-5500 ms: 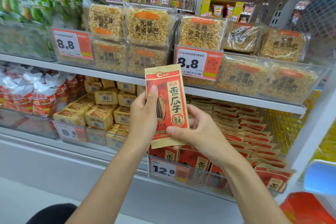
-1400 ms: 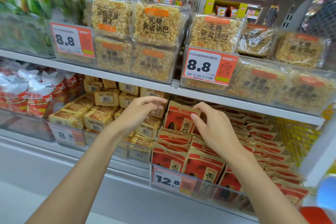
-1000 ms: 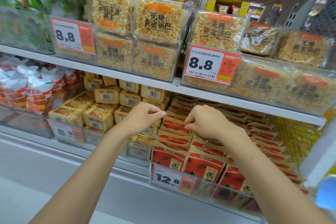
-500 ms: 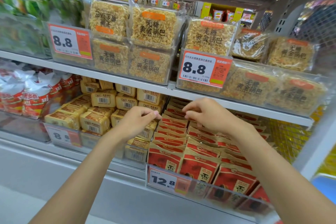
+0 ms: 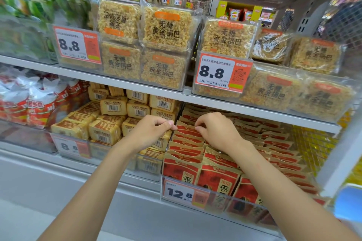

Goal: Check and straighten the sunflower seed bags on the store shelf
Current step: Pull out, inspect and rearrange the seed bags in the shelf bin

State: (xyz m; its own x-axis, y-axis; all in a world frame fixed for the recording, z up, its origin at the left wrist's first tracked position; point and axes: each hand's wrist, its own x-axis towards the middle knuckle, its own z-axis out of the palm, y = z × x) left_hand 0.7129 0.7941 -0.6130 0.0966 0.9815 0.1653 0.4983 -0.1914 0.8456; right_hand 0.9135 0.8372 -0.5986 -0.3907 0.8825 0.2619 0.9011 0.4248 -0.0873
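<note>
Red-and-tan sunflower seed bags [image 5: 184, 166] stand in several rows inside a clear bin on the lower shelf, behind a 12.8 price tag [image 5: 182, 193]. Both hands reach in under the upper shelf's edge [image 5: 254, 112]. My left hand [image 5: 150, 133] and my right hand [image 5: 217, 133] each pinch the top edge of one bag [image 5: 186, 127] near the back of the left-hand row. The thumb and fingers of both hands are closed on its two upper corners. My right forearm hides part of the middle rows.
Tan biscuit packs [image 5: 105, 129] fill the bin just left of the seed bags, touching my left wrist area. Clear packs of rice crust [image 5: 166, 25] sit on the shelf above. Red-and-white bags [image 5: 39, 103] are far left, yellow packs [image 5: 313, 143] far right.
The single bag that both hands held up in front of the shelf is now back among the rows. Both hands have moved in under the shelf and pinch a bag top.
</note>
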